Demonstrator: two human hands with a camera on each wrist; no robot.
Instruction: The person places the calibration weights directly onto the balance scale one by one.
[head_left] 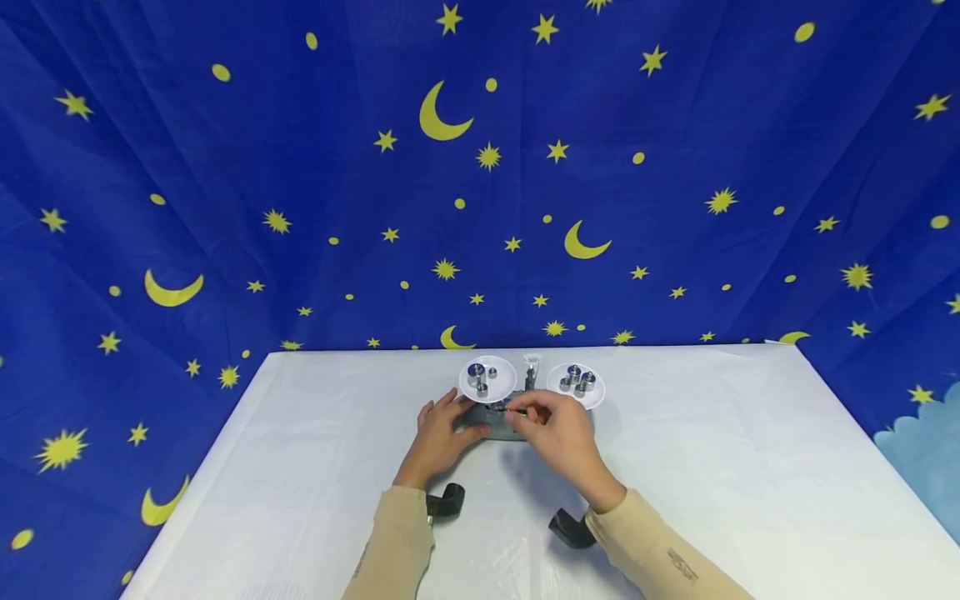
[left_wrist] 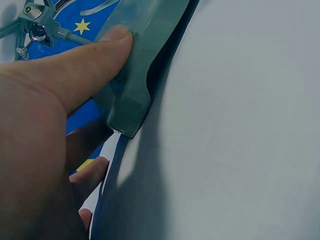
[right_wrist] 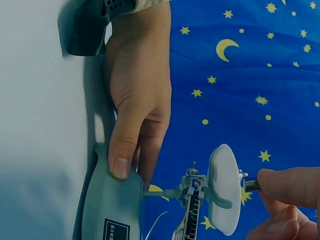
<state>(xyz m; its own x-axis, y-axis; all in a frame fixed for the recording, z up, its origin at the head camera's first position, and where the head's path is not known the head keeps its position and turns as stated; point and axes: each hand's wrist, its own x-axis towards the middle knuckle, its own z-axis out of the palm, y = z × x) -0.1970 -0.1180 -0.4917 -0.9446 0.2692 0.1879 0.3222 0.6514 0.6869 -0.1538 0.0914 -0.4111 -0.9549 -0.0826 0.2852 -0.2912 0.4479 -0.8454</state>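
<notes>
A green balance scale [head_left: 487,431] stands near the middle of the white table. Its left pan [head_left: 467,387] carries 3 metal weights [head_left: 476,373]; several more weights [head_left: 588,380] stand on the right pan [head_left: 597,392]. My left hand [head_left: 438,437] holds the left end of the base, its thumb [left_wrist: 112,47] pressed on the front face and the fingers round the far side. Bent over the front of the scale, my right hand [head_left: 558,429] pinches a small metal weight [right_wrist: 252,185] between thumb and forefinger. Those fingers hide most of that weight.
A blue curtain [head_left: 360,183] with yellow stars and moons hangs behind the table [head_left: 300,467] and along its sides. Black curved mounts [head_left: 573,528] stick out at both wrists. A graduated beam [right_wrist: 191,215] runs across the scale beneath the pans.
</notes>
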